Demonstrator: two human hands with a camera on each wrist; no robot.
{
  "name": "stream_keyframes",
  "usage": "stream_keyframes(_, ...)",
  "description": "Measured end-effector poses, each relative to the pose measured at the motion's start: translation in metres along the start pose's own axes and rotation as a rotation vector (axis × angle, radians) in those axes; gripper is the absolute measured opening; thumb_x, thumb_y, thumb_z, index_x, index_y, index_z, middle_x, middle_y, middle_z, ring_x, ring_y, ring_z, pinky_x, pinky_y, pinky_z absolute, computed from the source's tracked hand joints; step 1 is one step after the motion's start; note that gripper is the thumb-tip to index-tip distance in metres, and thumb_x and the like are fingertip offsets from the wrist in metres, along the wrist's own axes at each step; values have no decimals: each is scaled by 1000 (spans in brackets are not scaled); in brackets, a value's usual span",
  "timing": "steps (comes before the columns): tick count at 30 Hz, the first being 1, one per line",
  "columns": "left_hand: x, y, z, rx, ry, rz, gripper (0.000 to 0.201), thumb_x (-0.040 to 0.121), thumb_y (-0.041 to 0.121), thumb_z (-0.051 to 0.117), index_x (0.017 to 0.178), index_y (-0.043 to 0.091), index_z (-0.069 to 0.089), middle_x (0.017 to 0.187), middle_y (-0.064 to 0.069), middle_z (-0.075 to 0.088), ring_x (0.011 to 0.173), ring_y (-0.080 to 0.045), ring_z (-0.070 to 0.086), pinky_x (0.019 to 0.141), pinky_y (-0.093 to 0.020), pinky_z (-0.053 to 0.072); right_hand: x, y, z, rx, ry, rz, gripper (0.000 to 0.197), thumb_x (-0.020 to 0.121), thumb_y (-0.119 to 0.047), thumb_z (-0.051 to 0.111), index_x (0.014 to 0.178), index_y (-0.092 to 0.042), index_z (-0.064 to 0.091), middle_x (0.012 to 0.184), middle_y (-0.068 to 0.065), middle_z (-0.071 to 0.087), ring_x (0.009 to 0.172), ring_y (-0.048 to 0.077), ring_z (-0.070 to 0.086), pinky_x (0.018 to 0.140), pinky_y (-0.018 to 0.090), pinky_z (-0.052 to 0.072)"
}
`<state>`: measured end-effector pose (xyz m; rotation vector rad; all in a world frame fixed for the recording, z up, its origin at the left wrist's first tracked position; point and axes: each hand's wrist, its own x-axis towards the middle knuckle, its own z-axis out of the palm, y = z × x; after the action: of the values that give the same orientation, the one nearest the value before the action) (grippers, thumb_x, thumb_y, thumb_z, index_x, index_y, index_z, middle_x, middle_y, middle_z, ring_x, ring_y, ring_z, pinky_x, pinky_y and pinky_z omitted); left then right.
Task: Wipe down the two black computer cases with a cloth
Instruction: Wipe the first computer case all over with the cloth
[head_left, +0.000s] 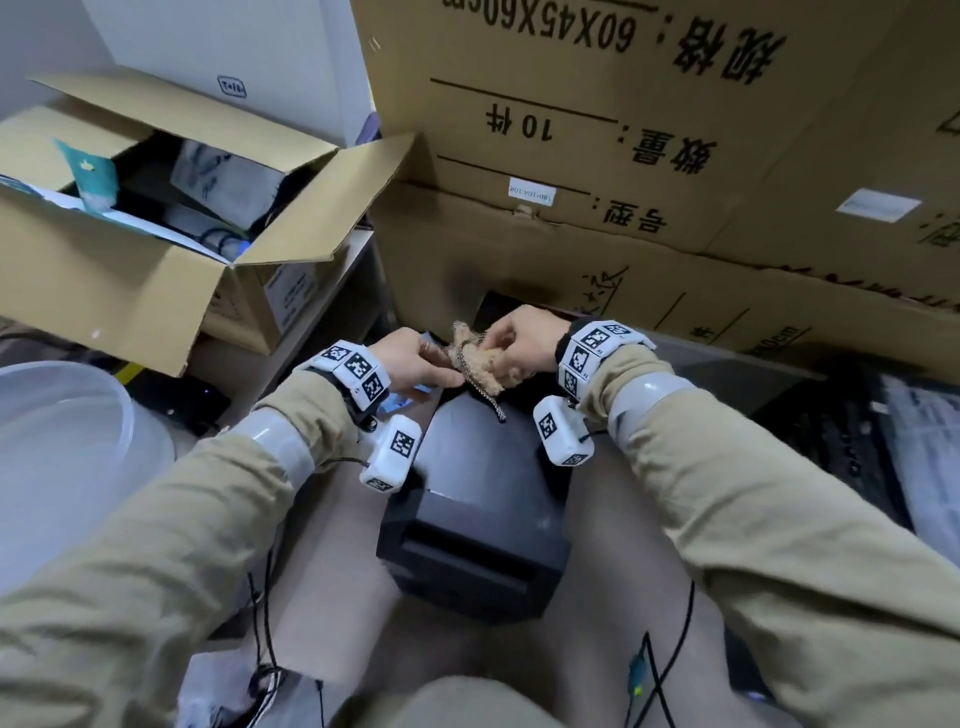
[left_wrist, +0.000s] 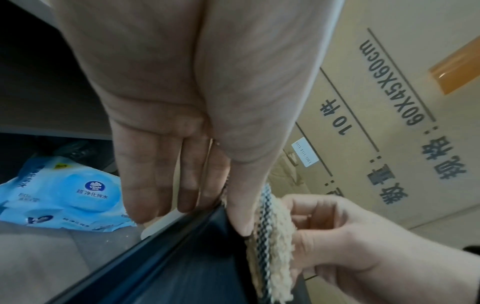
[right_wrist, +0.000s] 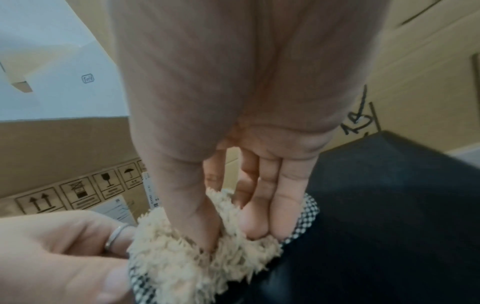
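Fleecy cloth: bunched above black computer case.
Left hand: pinches cloth edge.
Right hand: fingers and thumb grip cloth.

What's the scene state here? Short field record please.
cloth: fluffy beige cloth with checkered edge, held above the case
left hand: left hand pinches the cloth's edge
right hand: right hand grips the cloth
case: black computer case below the hands, between the person's knees
wiping: cloth not flat on the case
nearby: blue wipes pack on the floor; stacked cardboard boxes behind
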<state>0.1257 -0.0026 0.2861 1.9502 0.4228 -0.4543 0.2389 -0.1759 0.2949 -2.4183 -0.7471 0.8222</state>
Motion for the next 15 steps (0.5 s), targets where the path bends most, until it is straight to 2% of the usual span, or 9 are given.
stream_keyframes(2,-7,6,0,-19,43,48,28,83,25,80,106,13,69,94,-2,71,83,-13,64,75,-27,57,-15,2,0,49,44,21,20,81,-5,73,96,-18,72,69,-3,67,61,17,60,75,40,61)
stream_keyframes(4,-15,13,0,-63,73,114,37,83,26,80,114,13,66,100,-1,72,87,-10,65,70,-21,54,-35,1,-1,124,124,0,20,83,-4,70,95,-19,73,60,-6,65,58,16,57,68,36,58)
stream_keyframes(5,-15,14,-1,-73,72,136,40,82,27,81,116,13,67,105,-3,73,90,-10,66,69,-20,54,-43,1,-3,138,145,-7,20,83,-4,70,95,-19,74,61,-4,65,59,16,57,67,35,56)
stream_keyframes(7,-20,15,3,-23,17,156,42,80,31,82,117,16,68,109,-2,74,98,-11,66,76,-26,56,-65,1,-2,117,105,15,20,80,-5,74,95,-17,75,72,4,70,64,18,62,69,36,60)
stream_keyframes(9,-26,14,12,38,-19,158,44,79,33,83,118,18,68,110,0,72,101,-11,64,84,-32,56,-87,8,5,132,-13,83,25,75,-9,83,98,-15,74,76,11,70,65,20,64,67,35,61)
stream_keyframes(10,-28,12,16,48,-10,166,45,78,33,83,118,18,68,109,1,71,99,-10,63,83,-31,55,-99,13,12,159,-59,117,29,73,-13,88,99,-15,73,75,11,70,64,21,65,63,33,61)
stream_keyframes(12,-34,8,22,46,23,187,43,79,33,83,117,18,69,107,2,71,93,-7,63,78,-27,52,-120,20,30,215,-63,130,33,73,-21,90,100,-13,73,66,4,69,61,20,66,56,30,58)
stream_keyframes(15,-50,5,23,67,23,175,35,82,35,79,113,21,71,106,4,71,97,-9,64,85,-28,53,-133,24,44,264,-42,90,29,77,-23,87,94,-4,74,62,5,66,58,19,63,54,28,56)
